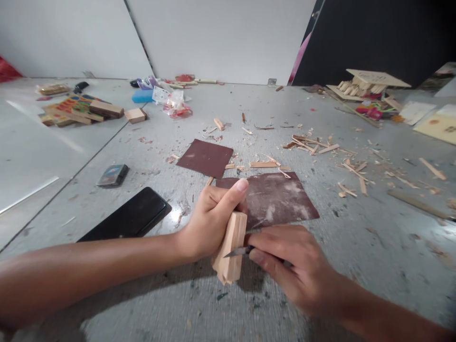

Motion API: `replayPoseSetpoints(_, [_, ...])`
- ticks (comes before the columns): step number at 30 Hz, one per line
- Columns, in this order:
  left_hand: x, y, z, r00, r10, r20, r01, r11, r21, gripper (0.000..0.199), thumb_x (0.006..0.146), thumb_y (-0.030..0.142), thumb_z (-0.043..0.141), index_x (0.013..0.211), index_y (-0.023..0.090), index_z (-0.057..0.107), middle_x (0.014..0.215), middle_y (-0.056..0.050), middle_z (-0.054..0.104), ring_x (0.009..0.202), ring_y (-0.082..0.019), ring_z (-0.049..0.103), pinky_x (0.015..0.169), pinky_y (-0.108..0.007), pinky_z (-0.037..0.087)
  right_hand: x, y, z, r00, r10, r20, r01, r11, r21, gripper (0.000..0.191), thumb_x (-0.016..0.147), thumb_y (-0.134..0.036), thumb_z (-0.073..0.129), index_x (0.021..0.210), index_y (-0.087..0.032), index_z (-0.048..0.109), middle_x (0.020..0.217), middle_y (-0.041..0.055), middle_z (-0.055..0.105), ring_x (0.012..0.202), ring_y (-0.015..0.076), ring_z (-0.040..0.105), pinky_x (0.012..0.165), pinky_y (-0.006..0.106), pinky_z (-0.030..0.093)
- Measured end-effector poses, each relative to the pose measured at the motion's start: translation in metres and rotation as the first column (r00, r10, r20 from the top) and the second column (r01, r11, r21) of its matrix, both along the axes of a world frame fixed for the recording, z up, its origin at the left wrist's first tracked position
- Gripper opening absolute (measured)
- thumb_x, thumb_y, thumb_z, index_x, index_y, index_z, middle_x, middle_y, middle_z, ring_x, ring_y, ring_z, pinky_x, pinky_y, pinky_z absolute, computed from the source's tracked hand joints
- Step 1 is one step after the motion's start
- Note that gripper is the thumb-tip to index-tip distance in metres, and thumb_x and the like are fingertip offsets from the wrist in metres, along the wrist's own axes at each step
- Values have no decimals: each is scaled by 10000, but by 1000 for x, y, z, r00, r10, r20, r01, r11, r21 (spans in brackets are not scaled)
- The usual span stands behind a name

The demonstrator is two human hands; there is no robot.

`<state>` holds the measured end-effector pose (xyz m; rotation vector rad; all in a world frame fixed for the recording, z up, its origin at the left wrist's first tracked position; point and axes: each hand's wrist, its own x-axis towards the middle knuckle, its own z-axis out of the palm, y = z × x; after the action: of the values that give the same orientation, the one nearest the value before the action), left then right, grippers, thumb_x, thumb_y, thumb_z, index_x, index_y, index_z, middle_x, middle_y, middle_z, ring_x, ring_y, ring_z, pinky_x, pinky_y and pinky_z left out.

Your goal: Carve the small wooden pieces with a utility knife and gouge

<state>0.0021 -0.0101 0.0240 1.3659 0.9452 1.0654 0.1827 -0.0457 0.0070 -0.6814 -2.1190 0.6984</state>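
A pale block of wood (pixel 232 244), with whittled facets and a jagged lower end, stands tilted in front of me. My left hand (pixel 213 221) is wrapped round its upper part, thumb pointing up. In my right hand (pixel 294 266) is a small knife (pixel 237 251), its dark handle mostly hidden by the fingers. The blade points left and lies across the face of the block. Behind the hands lie two brown sandpaper sheets: a dusty larger sandpaper sheet (pixel 280 199) and a smaller sandpaper sheet (pixel 206 157).
A black phone (pixel 130 213) and a small box (pixel 113 175) lie on the left. Wood shavings (pixel 313 144) and splinters are scattered at the right. Farther back are wood blocks (pixel 107 109), a blue item (pixel 142 96) and a small wooden model (pixel 366 85). A flat tool (pixel 420 204) lies far right.
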Motion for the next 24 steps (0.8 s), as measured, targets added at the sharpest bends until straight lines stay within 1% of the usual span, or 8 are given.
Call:
replayPoseSetpoints(3, [-3,4,4,1000,7,-12,-8,999,-41,683,931,683,537,460,195,458,409,40,390,390,-74,325,398,-237,290,-2,-4,-4,999,32,-16,-33,998,-47,194,1035,-204,538,979,-132,709,743,20,679,635,129,576,614,259,426])
replayPoseSetpoints(6, [-11,20,14,993,116,5,-115,992,-51,654,924,684,562,491,199,501,409,30,440,352,-85,383,362,-244,304,-4,-8,-8,984,147,100,-145,989,-32,265,1039,-228,489,923,-146,713,654,-1,603,570,137,492,577,290,366])
replayPoseSetpoints(9, [-18,37,25,950,297,93,-308,941,143,710,940,690,548,440,195,446,397,22,417,370,-83,397,374,-242,287,-3,-7,-8,973,170,157,-172,985,-1,286,1048,-250,472,982,-132,724,631,-12,557,553,141,460,562,307,332])
replayPoseSetpoints(11, [-18,40,26,956,277,94,-291,938,190,698,935,693,555,456,188,494,409,15,444,390,-85,405,385,-247,279,1,-4,-5,985,108,132,-114,993,34,269,1055,-238,481,1030,-116,719,655,-5,582,573,139,488,565,304,334])
replayPoseSetpoints(14, [-14,34,16,973,222,67,-229,966,123,680,917,699,575,472,188,517,415,13,465,389,-86,392,383,-252,270,8,1,1,996,54,72,-60,994,91,215,1042,-206,515,1084,-123,709,685,-6,619,596,132,518,587,291,367])
replayPoseSetpoints(19, [-5,20,0,988,146,40,-147,989,9,683,906,687,592,456,185,481,401,32,410,368,-67,322,374,-238,242,14,4,6,999,-39,28,38,998,43,196,1036,-206,526,1093,-148,705,824,22,731,689,132,625,673,274,461])
replayPoseSetpoints(22, [-4,14,0,996,90,27,-89,996,-17,677,910,673,590,456,185,473,407,38,393,384,-69,312,381,-233,246,12,5,5,995,-79,54,78,997,26,200,1049,-228,519,1102,-163,700,907,37,768,738,146,676,710,284,490])
replayPoseSetpoints(24, [-3,11,1,998,60,18,-60,998,-22,682,924,679,559,458,188,472,408,34,400,390,-76,325,386,-237,257,11,6,4,995,-63,81,61,998,26,208,1052,-250,521,1092,-162,706,867,37,757,705,155,666,667,292,482])
